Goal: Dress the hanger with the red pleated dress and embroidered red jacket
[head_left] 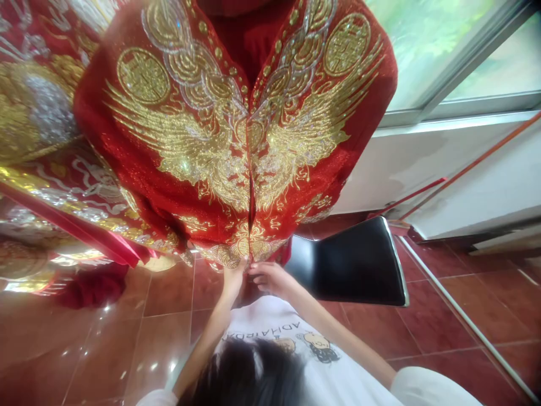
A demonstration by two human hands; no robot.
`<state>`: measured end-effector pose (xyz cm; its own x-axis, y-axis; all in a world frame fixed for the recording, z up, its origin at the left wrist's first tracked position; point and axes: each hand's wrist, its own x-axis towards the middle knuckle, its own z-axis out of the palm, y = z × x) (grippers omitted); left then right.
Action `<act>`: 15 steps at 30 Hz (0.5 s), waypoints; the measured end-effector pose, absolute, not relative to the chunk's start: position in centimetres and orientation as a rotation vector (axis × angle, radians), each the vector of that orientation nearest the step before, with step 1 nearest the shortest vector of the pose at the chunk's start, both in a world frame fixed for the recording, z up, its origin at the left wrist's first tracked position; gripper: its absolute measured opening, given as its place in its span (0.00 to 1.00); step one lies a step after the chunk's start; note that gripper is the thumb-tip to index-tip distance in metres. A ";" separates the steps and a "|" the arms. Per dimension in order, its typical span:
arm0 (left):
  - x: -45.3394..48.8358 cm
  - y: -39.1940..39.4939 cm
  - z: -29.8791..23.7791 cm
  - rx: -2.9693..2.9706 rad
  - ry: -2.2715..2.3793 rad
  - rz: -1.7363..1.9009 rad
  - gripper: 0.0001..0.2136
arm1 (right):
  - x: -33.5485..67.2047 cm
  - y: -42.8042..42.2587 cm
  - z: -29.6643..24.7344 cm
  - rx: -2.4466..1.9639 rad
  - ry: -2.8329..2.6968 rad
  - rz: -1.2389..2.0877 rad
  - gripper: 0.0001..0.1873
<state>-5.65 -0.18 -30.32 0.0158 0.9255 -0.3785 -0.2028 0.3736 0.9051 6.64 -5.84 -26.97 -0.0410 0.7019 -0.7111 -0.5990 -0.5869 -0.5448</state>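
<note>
A red jacket with gold and silver embroidery hangs upright in front of me. Its two front edges meet down the middle, with a narrow dark gap above the hem. At the bottom of the front opening, my left hand is closed on the left side of the hem, its thumb on the cloth. My right hand pinches the other front edge right beside it, fingers curled. Both hands nearly touch. Any fastener between the fingertips is too small to make out.
More embroidered red garments hang at the left, with a red ribbon across them. Behind the jacket at right stands a black chair. A pale pole lies along the tiled floor. A window is at upper right.
</note>
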 end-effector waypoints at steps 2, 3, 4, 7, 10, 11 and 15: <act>-5.7 -0.1 -30.2 0.786 1.225 1.015 0.15 | 5.7 -5.0 -26.7 -1.400 -0.257 1.570 0.09; -5.7 -0.1 -30.1 0.794 1.221 1.007 0.14 | 5.2 -4.6 -26.7 -1.434 -0.298 1.492 0.11; -5.7 0.0 -30.0 0.800 1.220 1.004 0.14 | 4.8 -4.3 -26.8 -1.453 -0.324 1.433 0.13; -5.6 0.0 -29.7 0.785 1.236 1.021 0.14 | 4.1 -3.5 -27.3 -1.468 -0.336 1.316 0.17; -5.7 0.2 -29.8 0.779 1.248 1.021 0.15 | 4.0 -3.4 -27.5 -1.451 -0.335 1.285 0.19; -5.7 0.2 -30.0 0.787 1.249 1.013 0.15 | 4.1 -3.4 -27.4 -1.436 -0.333 1.316 0.19; -5.8 0.2 -31.1 0.810 1.265 0.993 0.14 | 4.3 -3.4 -26.7 -1.354 -0.324 1.499 0.15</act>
